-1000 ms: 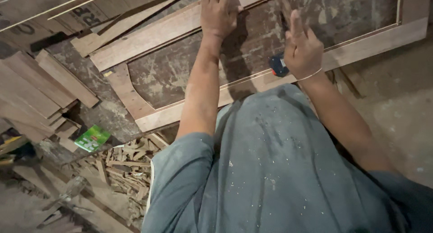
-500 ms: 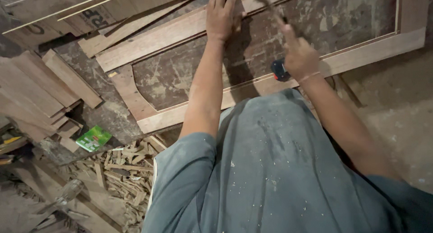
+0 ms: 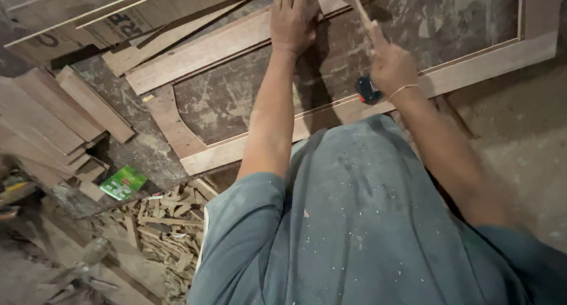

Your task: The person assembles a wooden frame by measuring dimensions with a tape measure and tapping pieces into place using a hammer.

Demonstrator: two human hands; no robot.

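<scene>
The right hand (image 3: pixel 390 62) is closed around the wooden handle of a hammer (image 3: pixel 354 6); the fingers wrap the lower part of the handle and the index finger lies stretched along it, while the metal head is at the top edge of the view, just beside the left hand (image 3: pixel 293 18). The left hand lies palm down on the upper rail of a wooden frame (image 3: pixel 195 54), with the fingers bent and close together at the far edge of the rail; whether they pinch something small there, I cannot tell, because the hand itself hides it. The frame lies flat on a dark, stained work surface (image 3: pixel 236 98), and this surface shows through the opening of the frame. Just below the right hand, on the lower rail of the frame, rests a small blue and black object (image 3: pixel 367 91); it is partly hidden by the hand. The person's own arms and grey shirt (image 3: pixel 354 222) cover the near part of the frame. To the left is a stack of flat boards (image 3: pixel 53 116), and below it a heap of small wood scraps (image 3: pixel 159 222). Between them lies a small flat green package (image 3: pixel 123 182) with a white patch, tilted at an angle.
</scene>
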